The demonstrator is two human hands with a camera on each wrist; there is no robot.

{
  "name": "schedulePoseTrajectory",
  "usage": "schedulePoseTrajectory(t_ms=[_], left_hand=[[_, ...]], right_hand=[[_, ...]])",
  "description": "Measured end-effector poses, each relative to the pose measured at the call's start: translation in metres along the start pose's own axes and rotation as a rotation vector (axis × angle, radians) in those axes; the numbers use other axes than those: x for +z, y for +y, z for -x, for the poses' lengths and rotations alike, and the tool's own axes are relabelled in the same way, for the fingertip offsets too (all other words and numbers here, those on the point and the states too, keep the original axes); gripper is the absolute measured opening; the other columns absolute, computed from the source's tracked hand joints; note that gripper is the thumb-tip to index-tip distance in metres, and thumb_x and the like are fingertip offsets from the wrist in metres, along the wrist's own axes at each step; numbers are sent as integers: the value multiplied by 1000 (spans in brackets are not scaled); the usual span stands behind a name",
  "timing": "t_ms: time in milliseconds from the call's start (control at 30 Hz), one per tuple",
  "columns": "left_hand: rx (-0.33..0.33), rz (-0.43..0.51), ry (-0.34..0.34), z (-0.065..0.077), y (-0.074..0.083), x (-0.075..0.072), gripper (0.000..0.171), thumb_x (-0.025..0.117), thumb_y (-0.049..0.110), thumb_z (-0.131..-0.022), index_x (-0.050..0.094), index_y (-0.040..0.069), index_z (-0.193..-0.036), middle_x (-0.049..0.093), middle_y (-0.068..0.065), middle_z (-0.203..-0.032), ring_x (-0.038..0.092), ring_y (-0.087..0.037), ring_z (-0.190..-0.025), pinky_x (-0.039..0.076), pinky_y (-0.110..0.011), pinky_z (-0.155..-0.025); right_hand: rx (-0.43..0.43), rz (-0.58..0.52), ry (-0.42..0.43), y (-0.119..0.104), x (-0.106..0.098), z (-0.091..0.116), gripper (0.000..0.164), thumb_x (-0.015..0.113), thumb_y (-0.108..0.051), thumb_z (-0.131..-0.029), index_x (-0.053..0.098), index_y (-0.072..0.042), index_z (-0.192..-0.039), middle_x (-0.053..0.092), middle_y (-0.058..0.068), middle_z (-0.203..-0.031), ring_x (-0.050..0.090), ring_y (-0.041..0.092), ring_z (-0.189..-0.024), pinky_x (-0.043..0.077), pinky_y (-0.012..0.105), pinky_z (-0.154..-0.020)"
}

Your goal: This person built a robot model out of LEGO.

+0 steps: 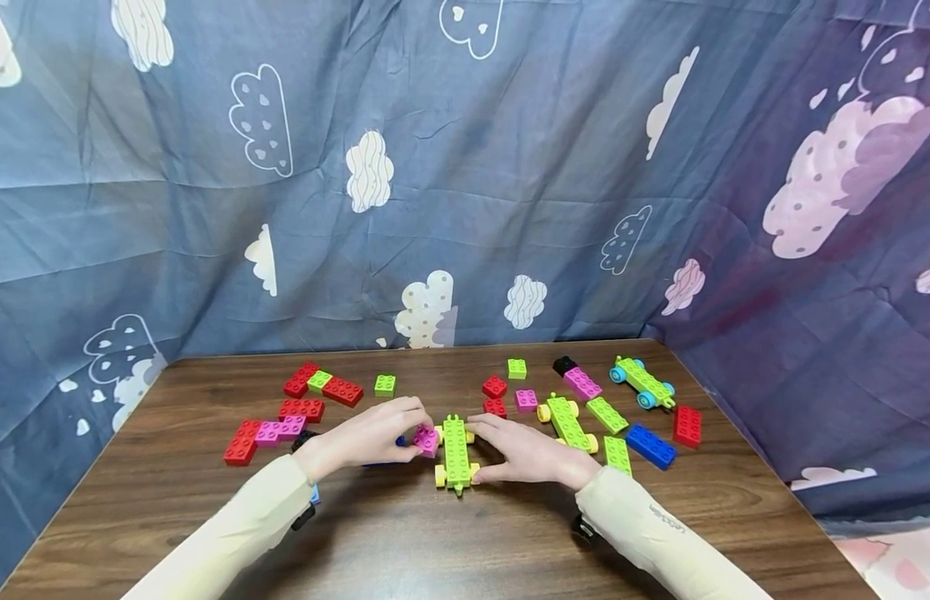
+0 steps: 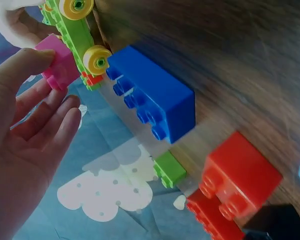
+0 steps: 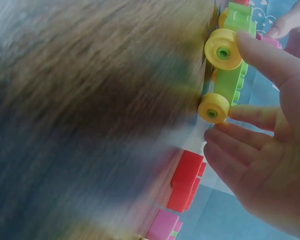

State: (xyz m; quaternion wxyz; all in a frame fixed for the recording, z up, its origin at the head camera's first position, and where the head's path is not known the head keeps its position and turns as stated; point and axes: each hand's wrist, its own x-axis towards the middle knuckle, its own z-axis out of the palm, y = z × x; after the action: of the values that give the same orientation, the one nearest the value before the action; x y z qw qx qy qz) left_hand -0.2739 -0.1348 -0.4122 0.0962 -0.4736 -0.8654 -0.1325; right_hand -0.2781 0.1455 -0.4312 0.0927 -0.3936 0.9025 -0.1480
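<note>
My left hand (image 1: pixel 369 435) pinches a pink toy brick (image 1: pixel 427 442) between thumb and fingers, right beside the left side of a lime-green car base (image 1: pixel 457 454) with yellow wheels. In the left wrist view the pink brick (image 2: pixel 64 65) is close against the green base; whether they touch, I cannot tell. My right hand (image 1: pixel 531 450) holds the car base from its right side. The right wrist view shows its thumb at one yellow wheel (image 3: pixel 223 49) and a finger at the other. A blue brick (image 2: pixel 155 95) lies under the left hand, mostly hidden in the head view.
Red bricks (image 1: pixel 242 442) and pink ones lie at the left. To the right stand another yellow-wheeled base (image 1: pixel 567 423), a blue-wheeled base (image 1: pixel 643 382), a blue brick (image 1: pixel 650 446) and a red brick (image 1: pixel 687 426). A cloud-patterned curtain (image 1: pixel 480 208) hangs behind the table (image 1: pixel 405 550).
</note>
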Motion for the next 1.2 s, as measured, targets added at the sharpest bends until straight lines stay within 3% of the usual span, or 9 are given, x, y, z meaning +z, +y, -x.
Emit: schedulePoseTrajectory(t_ms=[467,700,1200], left_hand=[[-16,-55,17,-21,4,7,27,76,20,-85,67,8,-107,62,-3,-101,57,-12,-92,53,-26,-83],[-18,-51,10,-26,6,12,26,76,20,-86,67,8,-107,62,-3,-102,58,-12,-93,52,-26,-83],[-94,5,5,-31,6,20,26,73,26,-90,71,8,-109,66,-2,-100,59,-11,-89,53,-26,-81]], right_hand=[[-1,2,1,0,0,1,74,67,-49,-90,45,-8,-147,42,13,-154,46,28,-140,42,47,-112],[-10,-10,7,1,1,3,75,67,-50,-90,43,-7,-148,42,13,-154,47,28,-139,42,47,-112],[12,3,6,2,1,3,77,68,-48,-90,42,-4,-148,44,12,-153,47,27,-139,42,47,-112]])
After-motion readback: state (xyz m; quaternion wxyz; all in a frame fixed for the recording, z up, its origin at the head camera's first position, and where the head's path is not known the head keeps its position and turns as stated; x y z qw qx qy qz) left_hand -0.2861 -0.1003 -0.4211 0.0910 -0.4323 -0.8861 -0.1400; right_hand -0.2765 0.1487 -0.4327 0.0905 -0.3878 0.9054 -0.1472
